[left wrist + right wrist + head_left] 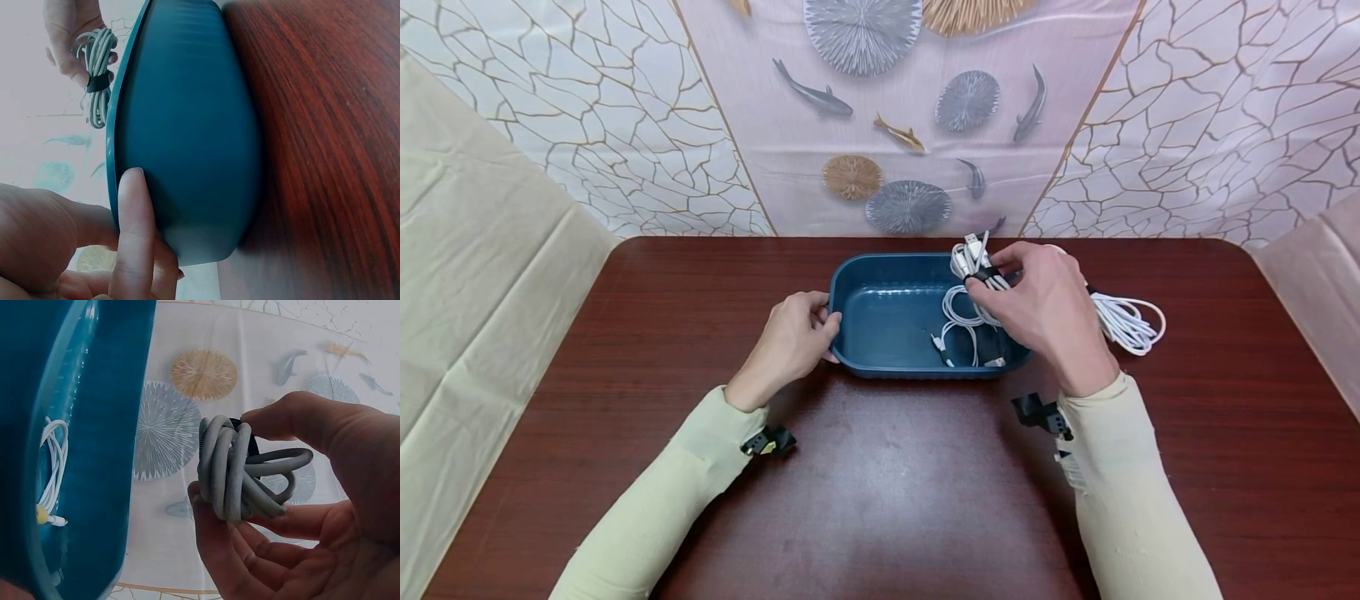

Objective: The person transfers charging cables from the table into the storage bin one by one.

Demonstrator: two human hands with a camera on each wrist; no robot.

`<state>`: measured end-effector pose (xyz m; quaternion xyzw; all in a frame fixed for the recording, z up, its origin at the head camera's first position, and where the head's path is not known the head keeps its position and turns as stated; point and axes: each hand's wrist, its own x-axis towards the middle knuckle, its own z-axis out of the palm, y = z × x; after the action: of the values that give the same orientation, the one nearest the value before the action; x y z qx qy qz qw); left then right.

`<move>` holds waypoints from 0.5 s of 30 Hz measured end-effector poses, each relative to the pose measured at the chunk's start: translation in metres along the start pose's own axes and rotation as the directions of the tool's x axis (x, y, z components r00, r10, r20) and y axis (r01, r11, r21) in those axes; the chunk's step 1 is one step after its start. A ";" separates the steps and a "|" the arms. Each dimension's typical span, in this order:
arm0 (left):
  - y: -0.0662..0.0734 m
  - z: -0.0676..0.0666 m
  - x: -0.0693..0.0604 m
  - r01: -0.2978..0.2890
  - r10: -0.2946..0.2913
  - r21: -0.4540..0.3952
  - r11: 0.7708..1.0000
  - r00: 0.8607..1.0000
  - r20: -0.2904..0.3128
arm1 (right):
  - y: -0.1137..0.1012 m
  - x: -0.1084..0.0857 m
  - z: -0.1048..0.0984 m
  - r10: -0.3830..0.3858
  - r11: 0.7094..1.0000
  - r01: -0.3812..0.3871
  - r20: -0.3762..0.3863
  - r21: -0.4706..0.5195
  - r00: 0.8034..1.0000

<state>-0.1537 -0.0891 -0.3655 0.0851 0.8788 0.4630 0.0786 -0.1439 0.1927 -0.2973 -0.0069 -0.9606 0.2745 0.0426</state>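
A dark blue plastic bin (917, 372) sits on the table. My left hand (793, 335) grips its left end, thumb over the rim and fingers against the outer wall, as the left wrist view (134, 231) shows. Above the bin's right part, my right hand (1052, 300) pinches a coiled white USB cable (973, 265) bound with a black strap (252, 447). In the right wrist view the coil (225, 469) looks grey between thumb and fingers. Inside the bin at the right lies a looped thin white cable (960, 321), partly hidden by the held coil and hand.
Another bundled white cable (1127, 323) lies on the table right of the bin, partly behind my right hand. The brown wooden table (880, 492) ends at a patterned backdrop (910, 142). Black wrist-camera straps (1041, 414) sit at both cuffs.
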 end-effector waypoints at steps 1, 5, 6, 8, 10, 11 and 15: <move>0.000 0.000 0.000 0.001 -0.001 -0.001 1.000 1.000 0.000 | 0.000 0.000 0.001 -0.003 1.000 0.003 -0.003 -0.002 1.000; 0.000 0.000 0.000 0.006 -0.006 -0.009 1.000 1.000 0.002 | -0.001 0.001 0.003 -0.023 1.000 0.023 -0.008 0.002 1.000; 0.000 0.000 0.000 0.007 -0.007 -0.010 1.000 1.000 0.002 | -0.001 0.001 0.004 -0.028 1.000 0.028 -0.007 0.005 1.000; 0.000 0.000 0.000 0.007 -0.007 -0.009 1.000 1.000 0.003 | -0.002 0.001 0.005 -0.030 0.999 0.030 0.002 0.012 1.000; 0.000 0.000 0.000 0.004 -0.004 -0.005 1.000 1.000 0.003 | -0.002 0.001 0.006 -0.026 1.000 0.025 0.011 0.017 1.000; -0.001 0.000 0.000 0.001 -0.001 -0.003 1.000 1.000 0.002 | -0.003 0.000 0.007 -0.023 1.000 0.022 0.014 0.017 1.000; 0.000 0.000 0.000 -0.003 0.003 0.000 1.000 1.000 0.001 | -0.004 0.000 0.009 -0.017 1.000 0.017 0.011 0.012 1.000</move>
<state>-0.1539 -0.0892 -0.3660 0.0865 0.8787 0.4629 0.0783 -0.1446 0.1849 -0.3027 0.0031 -0.9592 0.2799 0.0397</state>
